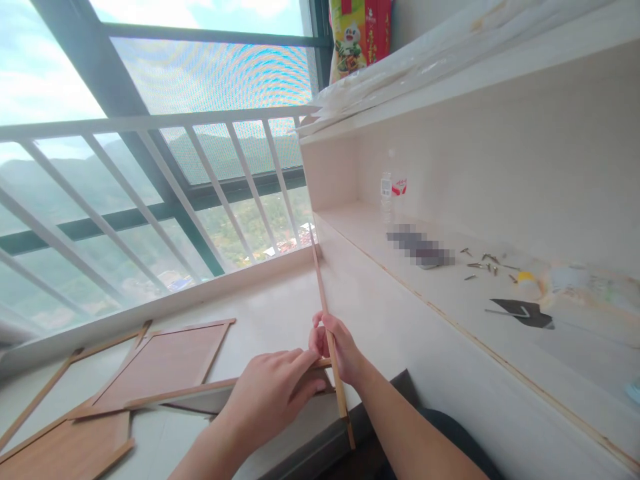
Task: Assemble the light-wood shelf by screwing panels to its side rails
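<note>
My right hand (pixel 343 350) is closed around a long, thin wooden strip (pixel 340 393), which points away from me along the white side of the shelf unit. My left hand (pixel 270 383) grips the end of a wooden rail (pixel 200 389), fingers over the top and thumb beneath. That end meets the strip near my right hand; whether the two are joined I cannot tell. To the left lies a brown panel (pixel 165 360) with wooden edging. A second brown panel (pixel 65 443) is partly under it, beside a light wooden frame piece (pixel 37 399).
On the shelf (pixel 400 293) to the right are a clear bottle (pixel 387 193), a blurred-out dark object (pixel 420 247), several small screws (pixel 477 265) and a hex key (pixel 507 311) on a dark scrap (pixel 535 315). A white railing (pixel 150 123) borders the window.
</note>
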{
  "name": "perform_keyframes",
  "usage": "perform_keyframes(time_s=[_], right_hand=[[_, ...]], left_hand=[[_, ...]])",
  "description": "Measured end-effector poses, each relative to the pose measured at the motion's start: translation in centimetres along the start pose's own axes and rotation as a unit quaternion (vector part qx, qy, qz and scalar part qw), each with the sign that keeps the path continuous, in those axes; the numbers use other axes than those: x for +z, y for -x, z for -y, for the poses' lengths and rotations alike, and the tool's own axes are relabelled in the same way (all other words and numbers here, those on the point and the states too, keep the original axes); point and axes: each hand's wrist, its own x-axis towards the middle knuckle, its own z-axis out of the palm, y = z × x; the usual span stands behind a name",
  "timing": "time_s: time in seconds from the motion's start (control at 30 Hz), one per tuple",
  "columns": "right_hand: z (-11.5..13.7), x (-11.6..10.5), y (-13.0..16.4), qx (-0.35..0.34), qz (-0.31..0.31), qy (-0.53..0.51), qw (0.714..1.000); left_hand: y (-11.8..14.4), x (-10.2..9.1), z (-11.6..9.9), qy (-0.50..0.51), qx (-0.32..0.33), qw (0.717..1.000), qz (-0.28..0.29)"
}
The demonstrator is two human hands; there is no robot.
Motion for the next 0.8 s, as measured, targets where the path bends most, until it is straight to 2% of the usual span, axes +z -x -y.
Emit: perform_keyframes(time_s=[0.17,0.37,0.47,0.57,0.67,0.8], right_hand=[[0.01,0.25,-0.13,-0.023,-0.017,-0.017,0.999],[0.04,0.62,-0.43,-0.039,-0.018,0.001,0.999],[-0.01,0.67,-0.53,-0.032,-0.012,0.021,0.999],[0.01,0.57,-0.57,-0.023,-0.009,0.037,0.999],[0.13,0.40,-0.58,-0.025,-0.017,0.046,0.998],[0.25,0.10,-0.58,-0.017,-0.033,0.051,0.998]], left_hand=[[-1.17,-0.09,-0.41,-0.019,0.021,0.999,0.027],[-0.81,-0.39,-0.31,-0.024,0.037,0.998,0.038],[-0.48,-0.53,-0.61,-0.002,0.020,0.999,0.036],[-0.30,-0.58,-0.62,0.032,-0.007,0.999,0.011],[-0.30,-0.52,-0.44,0.036,0.026,0.999,-0.005],[-0.55,-0.65,-0.58,-0.014,0.075,0.996,0.040]])
